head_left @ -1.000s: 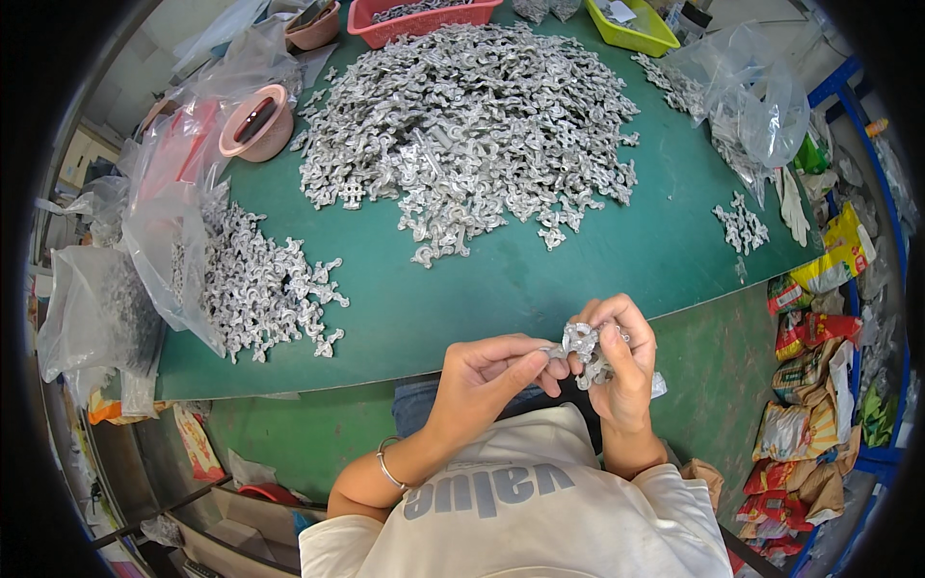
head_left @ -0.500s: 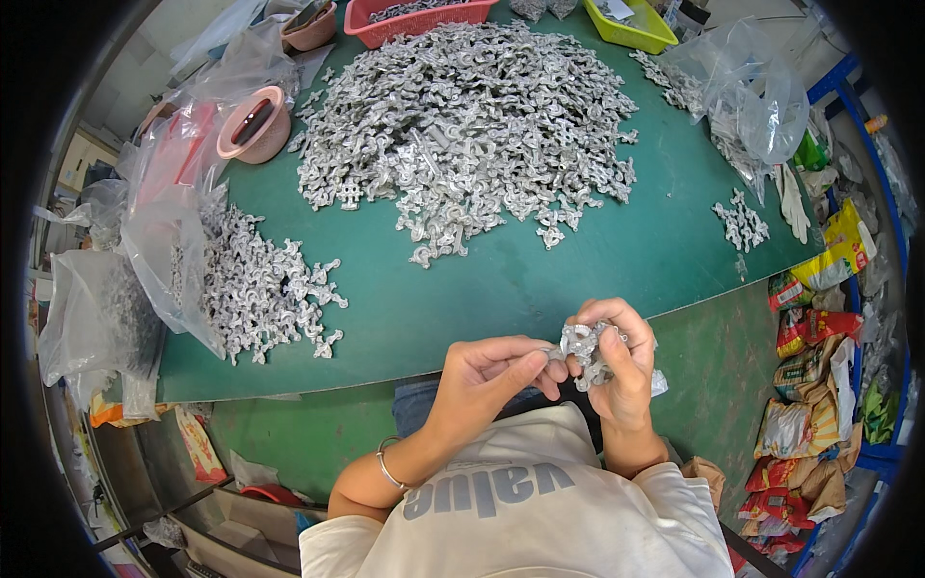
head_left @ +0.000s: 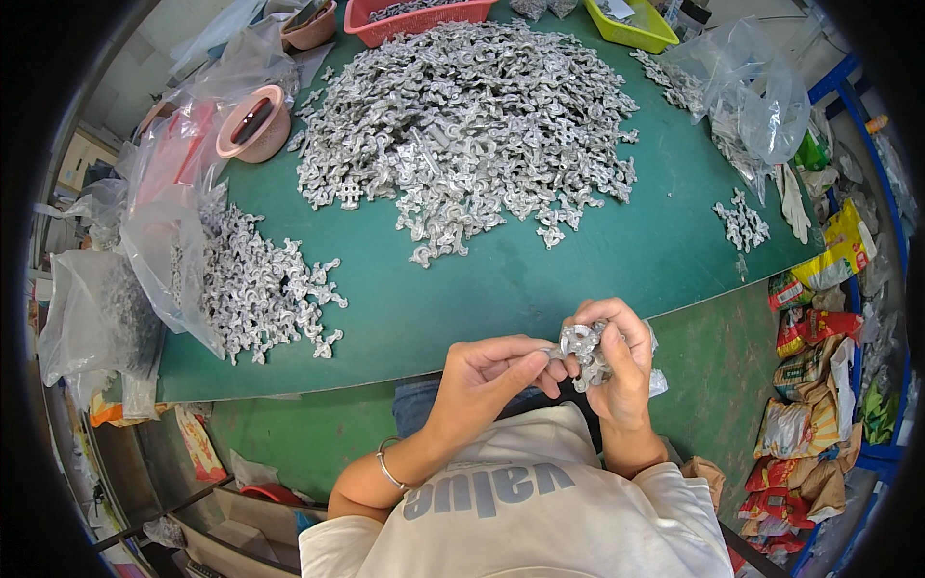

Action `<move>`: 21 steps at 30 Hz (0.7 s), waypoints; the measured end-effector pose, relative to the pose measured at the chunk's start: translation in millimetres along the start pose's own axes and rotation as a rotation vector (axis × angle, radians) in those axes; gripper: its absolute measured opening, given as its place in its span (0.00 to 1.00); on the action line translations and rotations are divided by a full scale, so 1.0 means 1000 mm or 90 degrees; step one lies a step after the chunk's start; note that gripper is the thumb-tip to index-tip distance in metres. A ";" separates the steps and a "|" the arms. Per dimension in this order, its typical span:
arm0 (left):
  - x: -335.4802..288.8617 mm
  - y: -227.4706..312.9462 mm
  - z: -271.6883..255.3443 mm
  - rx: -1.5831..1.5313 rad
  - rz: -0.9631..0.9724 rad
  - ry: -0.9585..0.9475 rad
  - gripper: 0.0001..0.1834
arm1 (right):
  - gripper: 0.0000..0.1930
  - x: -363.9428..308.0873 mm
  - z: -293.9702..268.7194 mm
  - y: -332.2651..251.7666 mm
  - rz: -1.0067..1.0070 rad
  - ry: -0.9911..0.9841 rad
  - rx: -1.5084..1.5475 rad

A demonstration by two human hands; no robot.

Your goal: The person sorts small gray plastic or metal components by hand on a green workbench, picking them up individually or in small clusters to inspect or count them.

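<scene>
Steadying the silvery metal pieces [head_left: 590, 360] helps: right fingers [head_left: 626, 358] curl snugly round them; left fingers [head_left: 523, 372] pinch their nine o'clock edge, best lightly.

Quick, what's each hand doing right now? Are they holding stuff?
Left hand: closed, pinching the left end of the metal parts.
Right hand: closed, holding the metal parts; can't tell how many.

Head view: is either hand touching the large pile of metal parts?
No, the left hand and right hand hold silver parts close together, with green tabletop showing between them and the large pile.
</scene>
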State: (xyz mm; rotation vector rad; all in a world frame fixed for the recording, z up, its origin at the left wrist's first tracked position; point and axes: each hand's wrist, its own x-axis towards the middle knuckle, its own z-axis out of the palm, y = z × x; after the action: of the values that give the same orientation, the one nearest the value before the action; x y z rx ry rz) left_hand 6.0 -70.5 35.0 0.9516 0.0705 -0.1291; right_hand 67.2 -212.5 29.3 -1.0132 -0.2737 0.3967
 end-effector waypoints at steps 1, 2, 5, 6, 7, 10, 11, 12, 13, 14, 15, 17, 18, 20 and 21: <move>0.000 0.000 0.000 0.001 0.000 0.001 0.11 | 0.16 0.000 0.000 0.000 0.001 0.000 0.001; 0.000 0.000 0.002 0.001 -0.004 0.019 0.10 | 0.16 0.000 0.000 0.000 0.001 -0.002 0.004; 0.000 0.000 0.006 0.002 -0.014 0.055 0.10 | 0.16 0.000 0.001 0.000 0.007 -0.003 0.012; 0.000 0.000 0.004 0.003 -0.016 0.054 0.10 | 0.17 0.000 0.002 -0.001 0.012 0.000 0.014; 0.000 -0.001 0.004 0.004 -0.018 0.053 0.10 | 0.17 0.001 0.003 -0.002 0.017 0.002 0.015; 0.000 -0.001 0.004 0.000 -0.015 0.050 0.10 | 0.18 0.000 0.002 0.000 0.025 -0.004 0.001; 0.000 -0.001 0.003 0.003 -0.029 0.032 0.10 | 0.17 0.001 0.000 0.000 0.036 -0.027 0.013; -0.001 -0.002 0.000 0.006 -0.043 0.015 0.10 | 0.16 0.001 -0.003 0.001 0.047 -0.051 0.026; -0.001 -0.002 -0.001 0.008 -0.056 -0.003 0.10 | 0.15 0.002 -0.005 0.002 0.058 -0.074 0.038; 0.000 -0.002 0.000 0.012 -0.055 0.005 0.10 | 0.15 0.003 -0.006 0.004 0.085 -0.052 0.077; 0.000 -0.002 0.001 0.015 -0.054 0.012 0.10 | 0.15 0.004 -0.006 0.007 0.112 -0.031 0.117; 0.002 -0.003 0.000 0.076 -0.040 0.043 0.10 | 0.16 0.011 -0.012 0.010 0.196 -0.032 0.316; 0.004 -0.005 -0.002 0.133 -0.027 0.066 0.10 | 0.16 0.015 -0.017 0.013 0.213 -0.015 0.413; 0.009 -0.009 -0.008 0.206 -0.003 0.115 0.10 | 0.15 0.021 -0.025 0.017 0.247 0.020 0.608; 0.013 -0.010 -0.011 0.220 0.008 0.140 0.11 | 0.14 0.022 -0.028 0.016 0.238 0.030 0.579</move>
State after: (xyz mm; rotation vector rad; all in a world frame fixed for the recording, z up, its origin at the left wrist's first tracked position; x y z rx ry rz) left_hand 17.4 -68.2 19.2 1.3091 0.2515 -0.0243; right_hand 94.6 -216.8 2.7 -0.1675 0.1501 0.7449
